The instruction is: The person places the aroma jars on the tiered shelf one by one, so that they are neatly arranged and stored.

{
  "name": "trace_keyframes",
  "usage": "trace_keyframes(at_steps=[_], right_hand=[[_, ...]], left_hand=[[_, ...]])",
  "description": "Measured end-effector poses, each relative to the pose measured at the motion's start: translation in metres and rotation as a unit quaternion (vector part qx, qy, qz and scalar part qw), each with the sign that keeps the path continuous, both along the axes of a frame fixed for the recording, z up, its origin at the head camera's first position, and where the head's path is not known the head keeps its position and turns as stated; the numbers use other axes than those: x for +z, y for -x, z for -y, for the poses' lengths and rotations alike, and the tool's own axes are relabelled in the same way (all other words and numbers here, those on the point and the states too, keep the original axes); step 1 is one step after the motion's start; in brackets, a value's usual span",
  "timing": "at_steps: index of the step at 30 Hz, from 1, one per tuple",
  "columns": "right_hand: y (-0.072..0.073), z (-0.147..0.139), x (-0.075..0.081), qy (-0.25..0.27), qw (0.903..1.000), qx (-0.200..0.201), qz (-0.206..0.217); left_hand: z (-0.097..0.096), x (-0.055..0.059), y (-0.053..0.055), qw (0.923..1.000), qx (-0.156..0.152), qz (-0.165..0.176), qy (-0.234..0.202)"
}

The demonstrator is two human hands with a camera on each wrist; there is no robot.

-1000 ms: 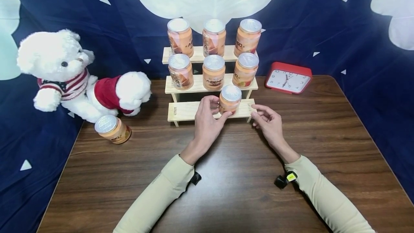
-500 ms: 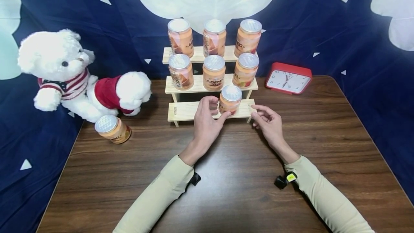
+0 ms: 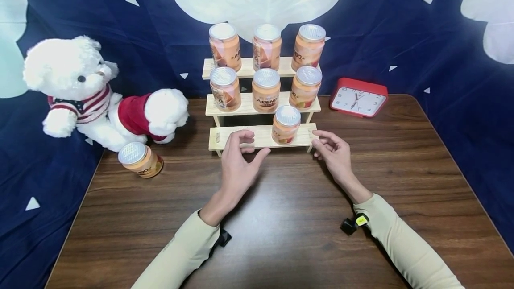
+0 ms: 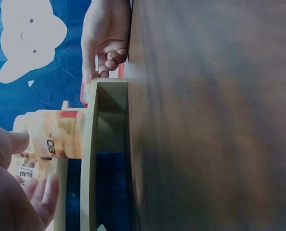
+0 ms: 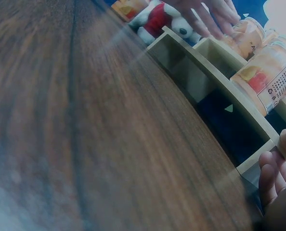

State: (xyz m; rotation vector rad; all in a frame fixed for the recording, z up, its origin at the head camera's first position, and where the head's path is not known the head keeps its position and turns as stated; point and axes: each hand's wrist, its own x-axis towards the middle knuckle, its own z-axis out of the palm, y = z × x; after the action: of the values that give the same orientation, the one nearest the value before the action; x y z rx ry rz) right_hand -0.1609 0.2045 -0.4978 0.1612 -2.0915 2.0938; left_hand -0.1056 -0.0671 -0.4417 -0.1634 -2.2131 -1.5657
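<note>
An orange jar with a silver lid (image 3: pixel 286 125) stands upright on the right part of the lowest wooden shelf (image 3: pixel 257 135). My left hand (image 3: pixel 240 162) is just left of it, thumb and fingers spread apart around nothing; a gap shows between hand and jar. In the left wrist view the same jar (image 4: pixel 58 132) sits beyond the thumb. My right hand (image 3: pixel 334 153) is at the right end of that shelf, fingers loosely bent, the fingertips touching or very near its edge. In the right wrist view its fingers (image 5: pixel 273 175) are by the shelf's end, partly cut off.
Several like jars fill the middle shelf (image 3: pixel 245 109) and the top shelf (image 3: pixel 246 72) behind. Another jar (image 3: pixel 140 160) stands on the table at left, before a white teddy bear (image 3: pixel 80 84). A red clock (image 3: pixel 358 97) stands at right. Blue cloth (image 3: pixel 160 48) hangs behind.
My left hand has let go of the jar on the lowest shelf and drawn back to the left and towards me. The jar stays put. My right hand has not visibly moved.
</note>
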Motion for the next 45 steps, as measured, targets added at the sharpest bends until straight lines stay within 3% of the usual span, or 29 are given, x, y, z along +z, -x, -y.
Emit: trace_keyframes(at_steps=[7,14,20,27,35,45], right_hand=[[0.001,-0.001,-0.001,0.012,0.9999,0.001,-0.006],[0.001,0.000,-0.001,0.009,1.0000,0.002,-0.004],[0.001,0.000,-0.001,0.005,1.0000,-0.002,-0.003],[0.000,0.000,0.000,0.004,1.0000,-0.004,-0.003],[0.000,0.001,-0.003,-0.003,1.0000,-0.003,-0.007],[0.000,0.000,-0.002,0.001,0.9999,-0.003,-0.011]], left_hand=[[0.017,-0.005,-0.017,0.9997,0.004,-0.022,-0.008],[0.029,-0.002,-0.030,0.9990,0.004,-0.044,-0.005],[0.042,0.002,-0.036,0.9975,0.024,-0.066,-0.004],[0.070,0.006,-0.039,0.9922,0.076,-0.098,-0.010],[0.111,0.009,-0.041,0.9830,0.149,-0.107,-0.001],[0.148,0.018,-0.045,0.9613,0.251,-0.109,0.033]])
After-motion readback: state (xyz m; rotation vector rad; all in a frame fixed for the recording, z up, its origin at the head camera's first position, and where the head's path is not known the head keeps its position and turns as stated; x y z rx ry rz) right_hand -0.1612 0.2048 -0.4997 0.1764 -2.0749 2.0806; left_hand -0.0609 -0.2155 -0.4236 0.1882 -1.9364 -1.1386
